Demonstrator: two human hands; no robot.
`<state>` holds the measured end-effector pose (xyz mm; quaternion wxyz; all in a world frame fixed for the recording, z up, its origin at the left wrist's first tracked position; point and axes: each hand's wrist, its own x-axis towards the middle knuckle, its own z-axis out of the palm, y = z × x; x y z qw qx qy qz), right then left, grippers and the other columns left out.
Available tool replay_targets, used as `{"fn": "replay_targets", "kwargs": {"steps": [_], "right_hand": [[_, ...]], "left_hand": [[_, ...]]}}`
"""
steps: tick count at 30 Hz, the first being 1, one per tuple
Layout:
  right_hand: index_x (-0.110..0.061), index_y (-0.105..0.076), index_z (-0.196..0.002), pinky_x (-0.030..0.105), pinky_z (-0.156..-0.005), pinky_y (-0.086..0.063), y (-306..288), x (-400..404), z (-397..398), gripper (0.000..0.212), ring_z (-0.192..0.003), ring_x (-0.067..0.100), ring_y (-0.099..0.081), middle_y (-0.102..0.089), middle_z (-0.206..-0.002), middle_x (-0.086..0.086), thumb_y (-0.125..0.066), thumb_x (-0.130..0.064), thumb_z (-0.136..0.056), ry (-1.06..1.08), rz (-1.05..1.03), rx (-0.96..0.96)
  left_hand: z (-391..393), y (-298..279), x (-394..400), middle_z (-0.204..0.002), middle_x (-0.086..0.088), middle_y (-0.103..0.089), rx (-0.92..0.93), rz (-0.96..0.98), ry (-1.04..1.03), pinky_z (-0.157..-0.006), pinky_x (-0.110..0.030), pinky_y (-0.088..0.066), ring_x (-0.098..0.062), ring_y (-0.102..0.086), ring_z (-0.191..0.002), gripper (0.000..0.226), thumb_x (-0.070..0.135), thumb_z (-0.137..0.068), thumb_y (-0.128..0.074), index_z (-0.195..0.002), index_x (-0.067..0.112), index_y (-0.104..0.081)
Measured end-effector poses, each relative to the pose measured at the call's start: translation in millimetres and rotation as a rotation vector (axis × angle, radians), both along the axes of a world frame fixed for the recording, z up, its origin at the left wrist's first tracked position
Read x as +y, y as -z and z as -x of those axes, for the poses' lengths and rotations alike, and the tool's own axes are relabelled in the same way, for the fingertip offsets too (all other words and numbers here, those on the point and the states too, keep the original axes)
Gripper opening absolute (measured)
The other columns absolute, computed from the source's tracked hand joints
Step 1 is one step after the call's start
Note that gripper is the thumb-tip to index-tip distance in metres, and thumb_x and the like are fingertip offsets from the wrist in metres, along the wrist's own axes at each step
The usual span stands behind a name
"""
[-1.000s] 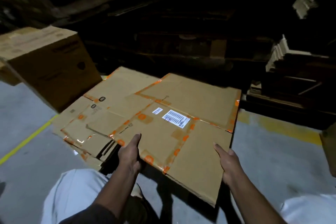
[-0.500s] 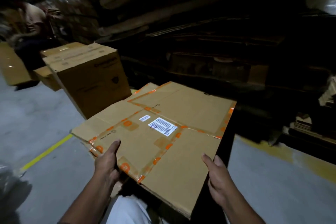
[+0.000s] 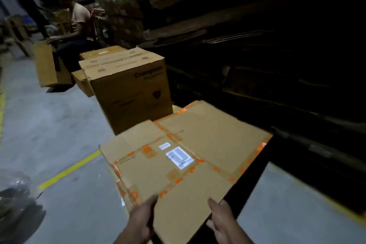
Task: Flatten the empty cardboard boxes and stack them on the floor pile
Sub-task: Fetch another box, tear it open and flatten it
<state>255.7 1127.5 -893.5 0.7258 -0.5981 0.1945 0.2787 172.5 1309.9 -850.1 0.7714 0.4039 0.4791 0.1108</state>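
A flattened brown cardboard box (image 3: 208,144) with orange-dotted tape and a white barcode label lies tilted in front of me, held off the floor at its near edge. My left hand (image 3: 141,219) grips the near left part of that edge, thumb on top. My right hand (image 3: 222,222) holds the near right corner, thumb on the top face. The flat box hides whatever lies under it, so the floor pile is out of sight.
An upright closed brown box (image 3: 130,89) printed "Crompton" stands just behind the flat one, with smaller boxes (image 3: 103,54) behind it. A seated person (image 3: 77,31) handles cardboard at the far left. Dark stacked cardboard racks (image 3: 257,45) fill the right. A yellow floor line (image 3: 69,170) crosses the grey concrete.
My view has swung left and up, bringing the Crompton box and the seated person into sight. The flattened box stays in both hands; my hands have come closer together along its near edge.
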Motion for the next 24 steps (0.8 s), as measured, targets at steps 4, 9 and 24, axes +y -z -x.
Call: {"fn": "replay_targets", "kwargs": {"steps": [4,9,24], "right_hand": [[-0.007,-0.053,-0.120,0.040,-0.049,-0.056,42,9,-6,0.019,-0.078,0.034,-0.069,-0.069,-0.102,0.015,-0.049,-0.006,-0.102,-0.148,0.118,0.125],[0.007,-0.051,-0.111,0.045,-0.066,-0.062,64,31,-14,0.020,-0.075,0.037,-0.071,-0.067,-0.097,0.026,-0.059,-0.005,-0.097,-0.214,0.326,0.063],[0.004,-0.030,-0.147,0.022,-0.043,-0.050,69,63,-31,0.051,-0.077,0.022,-0.068,-0.065,-0.110,0.022,-0.050,-0.016,-0.104,-0.409,0.286,0.096]], "left_hand": [[-2,53,5,-0.068,-0.018,-0.072,0.222,-0.036,-0.116,-0.042,-0.030,-0.055,-0.027,-0.069,-0.054,0.050,-0.010,-0.059,-0.082,-0.105,-0.015,-0.064],[-9,136,49,-0.094,-0.017,-0.074,0.379,-0.219,-0.087,-0.082,-0.041,-0.059,-0.032,-0.072,-0.082,0.066,0.014,-0.050,-0.083,-0.113,0.004,-0.068],[7,151,69,-0.095,-0.022,-0.069,0.499,-0.286,0.052,-0.082,-0.042,-0.057,-0.037,-0.069,-0.087,0.062,-0.004,-0.067,-0.069,-0.128,0.003,-0.055]]}}
